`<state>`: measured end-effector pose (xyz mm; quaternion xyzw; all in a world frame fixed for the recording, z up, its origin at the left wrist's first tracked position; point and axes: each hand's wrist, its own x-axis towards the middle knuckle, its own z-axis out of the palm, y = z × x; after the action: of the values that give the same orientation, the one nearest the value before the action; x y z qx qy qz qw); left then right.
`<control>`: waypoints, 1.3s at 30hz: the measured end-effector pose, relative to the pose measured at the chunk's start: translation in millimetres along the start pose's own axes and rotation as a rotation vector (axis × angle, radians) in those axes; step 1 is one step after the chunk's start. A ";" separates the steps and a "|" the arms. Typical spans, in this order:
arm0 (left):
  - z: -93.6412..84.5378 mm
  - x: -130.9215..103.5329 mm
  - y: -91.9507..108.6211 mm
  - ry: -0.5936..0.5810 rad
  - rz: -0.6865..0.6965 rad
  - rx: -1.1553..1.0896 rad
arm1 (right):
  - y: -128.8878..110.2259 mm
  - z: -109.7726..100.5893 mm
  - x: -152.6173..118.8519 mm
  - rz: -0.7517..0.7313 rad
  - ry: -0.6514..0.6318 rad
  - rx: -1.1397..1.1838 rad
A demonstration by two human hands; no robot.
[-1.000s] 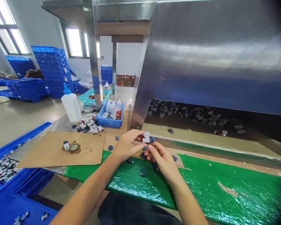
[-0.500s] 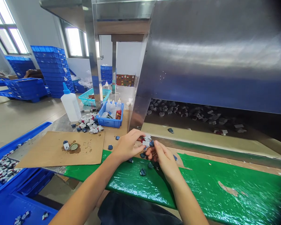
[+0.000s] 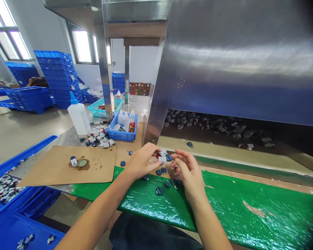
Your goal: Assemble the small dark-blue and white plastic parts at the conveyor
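Note:
My left hand (image 3: 143,160) pinches a small white, dark red and dark blue plastic part (image 3: 162,158) between thumb and fingers, above the front of the bench. Close to its blue end is my right hand (image 3: 188,169), fingers curved and apart; I see nothing held in it. Whether a fingertip still touches the blue end is hard to tell. Beneath and between the hands lie several loose dark blue pieces (image 3: 159,190), some on the green covering (image 3: 143,198). On the cardboard (image 3: 47,166) at left, a white and blue part (image 3: 73,161) stands beside a bottle cap (image 3: 82,163) in a wet stain.
A pile of white parts (image 3: 101,136) lies by a white bottle (image 3: 78,116) and a blue tray (image 3: 122,138) of small bottles. At right, a large metal hopper (image 3: 237,69) slopes over more parts. A blue bin (image 3: 2,205) of parts stands at lower left.
My right hand has drawn back slightly from the part and its fingers have spread. More blue pieces show beneath it. My left hand keeps nearly the same place and hold.

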<state>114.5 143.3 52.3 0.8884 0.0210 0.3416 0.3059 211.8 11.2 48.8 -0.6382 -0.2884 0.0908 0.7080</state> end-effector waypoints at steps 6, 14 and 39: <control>-0.3 -0.2 -0.1 -0.012 -0.018 0.011 | -1.1 -0.4 -3.9 0.000 -0.108 -0.101; 2.1 0.2 -3.9 -0.009 0.009 -0.058 | -0.7 -0.9 -3.8 0.006 -0.118 -0.114; -0.7 -1.4 0.2 -0.021 0.026 0.012 | 0.0 -2.6 -1.1 0.020 -0.061 -0.093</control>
<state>113.0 143.2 51.9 0.8939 0.0084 0.3362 0.2964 212.3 8.4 48.4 -0.6701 -0.3077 0.1037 0.6675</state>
